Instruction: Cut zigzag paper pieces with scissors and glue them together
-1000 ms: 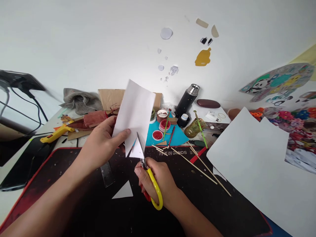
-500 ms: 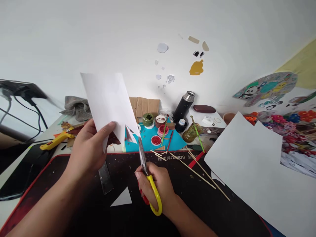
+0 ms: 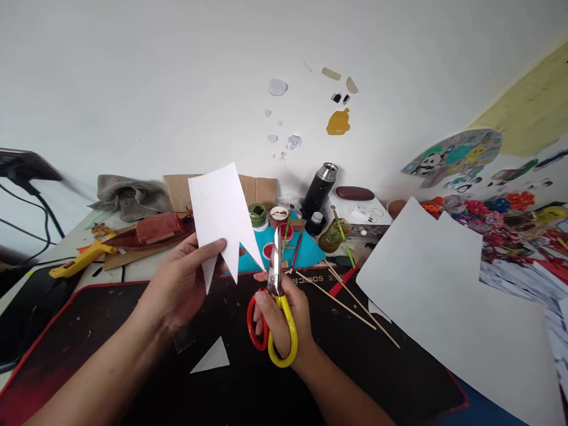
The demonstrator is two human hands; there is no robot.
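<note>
My left hand (image 3: pixel 189 275) pinches a white sheet of paper (image 3: pixel 219 210) whose lower edge is cut into several long points. The thumb lies on its front face and the fingers go behind it. In my right hand (image 3: pixel 286 319) is a pair of scissors (image 3: pixel 274 284) with one red and one yellow handle. Their blades point up and look closed, just right of the paper's rightmost tip. A white paper triangle (image 3: pixel 215 357) lies on the black mat (image 3: pixel 231 396) below my hands.
Large white sheets (image 3: pixel 435 290) cover the right side. Behind the mat stand paint jars (image 3: pixel 256 216), a black thermos (image 3: pixel 318 189) and a brush jar (image 3: pixel 333 236). Thin wooden sticks (image 3: pixel 355 307) lie on the mat. At left are a yellow glue gun (image 3: pixel 82 260) and a red model boat (image 3: pixel 155 229).
A notch in the paper is now cut out, and its loose flap is gone from the sheet. The paper has turned and lowered slightly. The scissors have come away from it and tilted upright.
</note>
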